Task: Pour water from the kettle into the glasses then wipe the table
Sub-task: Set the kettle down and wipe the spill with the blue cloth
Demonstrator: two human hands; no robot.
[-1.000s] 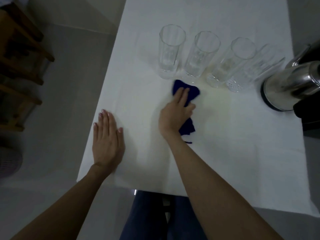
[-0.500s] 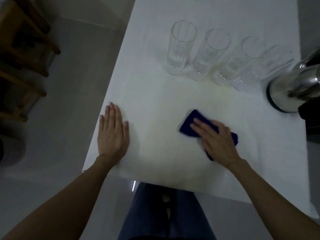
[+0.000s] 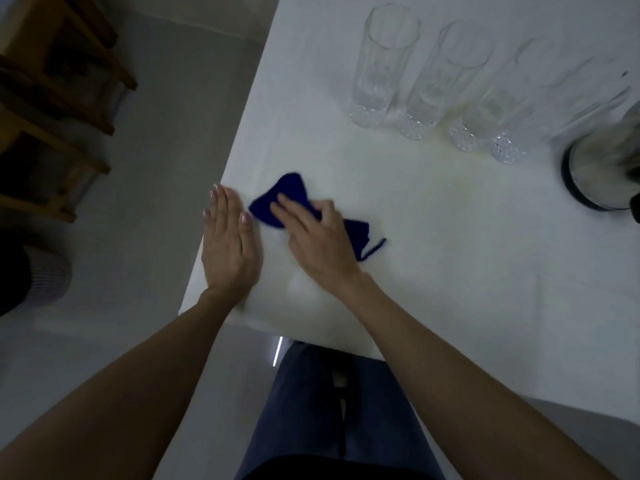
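Note:
My right hand (image 3: 317, 242) presses flat on a dark blue cloth (image 3: 287, 194) on the white table (image 3: 450, 254), near its left edge. My left hand (image 3: 228, 242) lies flat and open on the table just left of the cloth, thumb almost touching it. Several tall clear glasses stand in a row at the back; the leftmost glass (image 3: 379, 67) and its neighbour (image 3: 440, 84) hold a little water. The steel kettle (image 3: 602, 168) stands at the far right, partly cut off by the frame.
Wooden furniture (image 3: 59, 109) stands on the grey floor to the left of the table. A dark round object (image 3: 31, 271) sits on the floor at far left. My legs in blue trousers (image 3: 332, 410) are against the table's near edge.
My right hand has swept the blue cloth from the middle right of the table leftward, up to my left hand. The left hand has stayed flat in place.

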